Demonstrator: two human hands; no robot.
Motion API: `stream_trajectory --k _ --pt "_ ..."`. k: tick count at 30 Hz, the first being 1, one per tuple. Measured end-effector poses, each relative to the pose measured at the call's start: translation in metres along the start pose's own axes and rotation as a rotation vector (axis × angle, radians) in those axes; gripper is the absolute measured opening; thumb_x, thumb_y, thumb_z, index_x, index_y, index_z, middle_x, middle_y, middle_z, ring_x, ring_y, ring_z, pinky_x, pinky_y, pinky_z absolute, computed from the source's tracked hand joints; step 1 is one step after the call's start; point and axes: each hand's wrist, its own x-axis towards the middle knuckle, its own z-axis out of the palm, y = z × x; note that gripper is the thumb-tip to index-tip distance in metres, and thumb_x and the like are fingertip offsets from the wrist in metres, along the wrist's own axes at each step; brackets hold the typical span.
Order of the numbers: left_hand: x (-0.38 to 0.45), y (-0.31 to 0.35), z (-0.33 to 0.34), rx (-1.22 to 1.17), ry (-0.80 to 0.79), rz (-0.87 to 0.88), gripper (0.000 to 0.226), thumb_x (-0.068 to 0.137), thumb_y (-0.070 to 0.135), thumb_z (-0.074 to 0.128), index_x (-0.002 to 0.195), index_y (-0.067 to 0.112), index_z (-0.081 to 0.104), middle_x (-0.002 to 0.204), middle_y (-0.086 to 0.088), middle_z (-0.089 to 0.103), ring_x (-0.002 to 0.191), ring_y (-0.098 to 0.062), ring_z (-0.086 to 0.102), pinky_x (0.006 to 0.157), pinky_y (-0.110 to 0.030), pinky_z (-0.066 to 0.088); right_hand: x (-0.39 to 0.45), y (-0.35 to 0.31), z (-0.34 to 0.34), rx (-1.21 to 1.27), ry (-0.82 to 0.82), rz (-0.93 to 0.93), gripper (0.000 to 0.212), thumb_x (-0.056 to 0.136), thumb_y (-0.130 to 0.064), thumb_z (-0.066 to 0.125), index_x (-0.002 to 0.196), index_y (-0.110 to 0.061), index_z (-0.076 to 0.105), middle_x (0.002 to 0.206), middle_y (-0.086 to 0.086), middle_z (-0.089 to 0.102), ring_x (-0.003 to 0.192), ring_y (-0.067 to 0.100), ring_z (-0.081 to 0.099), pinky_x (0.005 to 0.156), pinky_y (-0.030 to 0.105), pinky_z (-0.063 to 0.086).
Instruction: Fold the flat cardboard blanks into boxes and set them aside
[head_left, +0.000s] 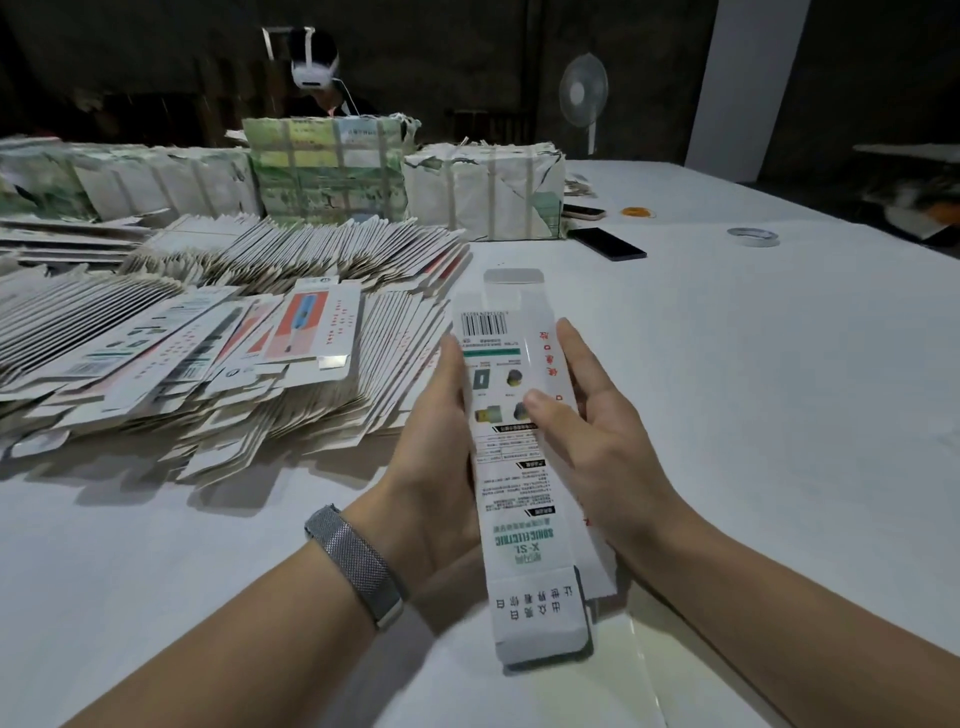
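Lying right of the blank pile (218, 353), a long box (511, 447) is being held above the table (753, 364). It is being gripped by the left hand (436, 467) and the right hand (587, 436) along its sides.

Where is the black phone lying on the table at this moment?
In the head view the black phone lies flat on the white table, far right of centre, just right of the wrapped bundle.

The left hand (441, 457) has its fingers hidden behind the carton blank (519, 467); the blank's small print is unreadable; the stack of blanks (208, 332) runs off the left edge
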Motion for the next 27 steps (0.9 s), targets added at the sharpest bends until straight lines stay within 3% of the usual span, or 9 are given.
stream_trajectory --k 3,7,11,13,16,18,22,27 --pt "-0.001 0.001 -0.001 -0.077 -0.069 -0.024 0.082 0.097 0.074 0.020 0.112 0.018 0.078 0.121 -0.014 0.073 0.107 -0.031 0.073 0.082 -0.043 0.062 -0.001 -0.002 0.001 0.003 0.007 -0.013 0.060 0.102 -0.017 0.053 0.153 -0.040 0.031 0.128 -0.006 0.067 0.103 0.021 0.072 0.078 0.037 0.062" --pt "-0.001 -0.002 0.001 0.001 -0.033 -0.001 0.080 0.095 0.076 0.021 0.095 0.026 0.084 0.108 -0.010 0.078 0.095 -0.026 0.077 0.069 -0.035 0.062 -0.003 0.000 0.004 0.007 0.025 -0.007 0.057 0.102 -0.017 0.054 0.151 -0.037 0.033 0.137 0.000 0.058 0.110 0.020 0.069 0.082 0.035 0.061" --pt "0.002 -0.006 0.003 0.073 0.076 0.054 0.076 0.096 0.074 0.024 0.084 0.029 0.084 0.101 -0.010 0.079 0.085 -0.025 0.078 0.060 -0.034 0.061 -0.003 0.002 0.002 0.069 -0.044 0.028 0.058 0.102 -0.013 0.051 0.154 -0.029 0.032 0.125 -0.001 0.069 0.099 0.018 0.073 0.073 0.027 0.059" --pt "0.003 -0.006 0.003 0.093 0.123 0.073 0.079 0.096 0.073 0.027 0.082 0.021 0.084 0.096 -0.012 0.079 0.078 -0.024 0.078 0.059 -0.033 0.062 -0.003 0.002 0.002 0.097 -0.069 0.022 0.056 0.102 -0.010 0.049 0.153 -0.028 0.034 0.116 -0.003 0.073 0.098 0.018 0.074 0.073 0.025 0.059" --pt "0.005 -0.007 0.002 0.133 0.190 0.110 0.076 0.099 0.067 0.030 0.098 0.010 0.080 0.088 -0.013 0.077 0.069 -0.023 0.076 0.056 -0.029 0.060 -0.001 0.002 0.002 0.111 -0.097 -0.006 0.051 0.102 -0.011 0.050 0.149 -0.029 0.040 0.119 -0.001 0.072 0.105 0.023 0.072 0.079 0.029 0.059" --pt "0.006 -0.008 0.002 0.196 0.219 0.145 0.065 0.102 0.062 0.033 0.112 0.011 0.074 0.091 -0.013 0.078 0.070 -0.023 0.076 0.055 -0.029 0.059 0.000 0.003 0.002 0.107 -0.085 -0.020 0.054 0.096 -0.016 0.055 0.147 -0.029 0.044 0.117 0.001 0.073 0.105 0.024 0.072 0.080 0.030 0.059" --pt "0.003 -0.008 0.002 0.286 0.221 0.181 0.056 0.101 0.057 0.039 0.118 0.014 0.071 0.089 -0.012 0.079 0.067 -0.021 0.076 0.051 -0.028 0.058 0.004 0.002 0.000 0.069 -0.053 -0.041 0.057 0.086 -0.021 0.057 0.142 -0.029 0.049 0.112 0.001 0.074 0.101 0.022 0.073 0.079 0.029 0.059" --pt "0.003 -0.003 0.000 0.338 0.153 0.181 0.055 0.102 0.054 0.039 0.128 0.013 0.065 0.094 -0.010 0.078 0.073 -0.021 0.075 0.058 -0.030 0.059 0.007 -0.003 -0.004 0.037 -0.030 -0.082 0.061 0.082 -0.018 0.058 0.138 -0.038 0.048 0.104 -0.001 0.075 0.095 0.020 0.074 0.075 0.027 0.059"
